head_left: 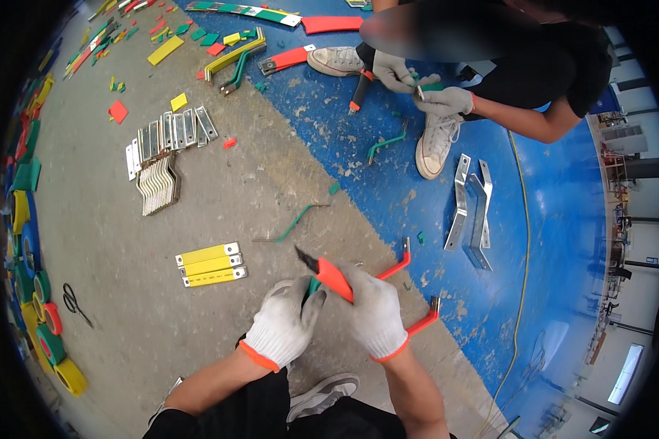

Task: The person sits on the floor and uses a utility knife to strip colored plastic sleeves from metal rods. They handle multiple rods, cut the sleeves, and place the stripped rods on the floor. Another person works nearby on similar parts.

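The green piece point(313, 287) is mostly hidden between the gloved hands (only a sliver shows); the red bar point(417, 322) passes behind the right hand point(373, 311).

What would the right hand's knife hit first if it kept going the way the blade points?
The right hand holds an orange utility knife with its blade aimed up and left. That line seems to cross bare concrete floor, passing near the thin green strip; probably nothing else close, though depth is unclear.
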The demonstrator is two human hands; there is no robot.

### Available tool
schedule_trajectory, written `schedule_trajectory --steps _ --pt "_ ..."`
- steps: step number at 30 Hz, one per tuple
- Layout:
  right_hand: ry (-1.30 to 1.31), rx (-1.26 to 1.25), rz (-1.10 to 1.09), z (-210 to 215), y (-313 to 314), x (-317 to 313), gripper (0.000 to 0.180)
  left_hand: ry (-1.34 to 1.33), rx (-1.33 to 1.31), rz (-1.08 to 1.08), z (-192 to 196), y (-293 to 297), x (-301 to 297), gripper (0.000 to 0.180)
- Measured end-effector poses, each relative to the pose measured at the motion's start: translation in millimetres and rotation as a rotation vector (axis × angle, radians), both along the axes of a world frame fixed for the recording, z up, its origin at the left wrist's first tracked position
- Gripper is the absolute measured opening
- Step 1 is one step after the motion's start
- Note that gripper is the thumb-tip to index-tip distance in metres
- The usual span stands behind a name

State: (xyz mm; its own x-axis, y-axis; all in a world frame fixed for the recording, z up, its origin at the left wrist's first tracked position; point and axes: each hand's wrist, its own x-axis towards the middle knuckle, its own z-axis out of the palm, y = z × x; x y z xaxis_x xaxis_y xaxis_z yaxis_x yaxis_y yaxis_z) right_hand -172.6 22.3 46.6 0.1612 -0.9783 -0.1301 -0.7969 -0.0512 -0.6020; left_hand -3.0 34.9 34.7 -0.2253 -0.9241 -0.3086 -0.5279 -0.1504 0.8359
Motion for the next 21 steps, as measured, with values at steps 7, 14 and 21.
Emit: schedule_trajectory --steps 7,14,21 --pt "0.149 -0.077 0.139 -10.8 1.7 2.4 0.025 0.0 0.143 0.016 -18.3 11.6 4.0 0.025" --pt "0.214 -0.206 0.108 -32.2 24.5 9.5 0.02 0.011 -0.298 -0.225 -65.8 33.1 7.7 0.024" --pt "0.053 -0.226 0.004 -33.7 41.5 2.7 0.027 -0.273 -0.492 -0.387 -105.2 36.3 34.9 0.027"
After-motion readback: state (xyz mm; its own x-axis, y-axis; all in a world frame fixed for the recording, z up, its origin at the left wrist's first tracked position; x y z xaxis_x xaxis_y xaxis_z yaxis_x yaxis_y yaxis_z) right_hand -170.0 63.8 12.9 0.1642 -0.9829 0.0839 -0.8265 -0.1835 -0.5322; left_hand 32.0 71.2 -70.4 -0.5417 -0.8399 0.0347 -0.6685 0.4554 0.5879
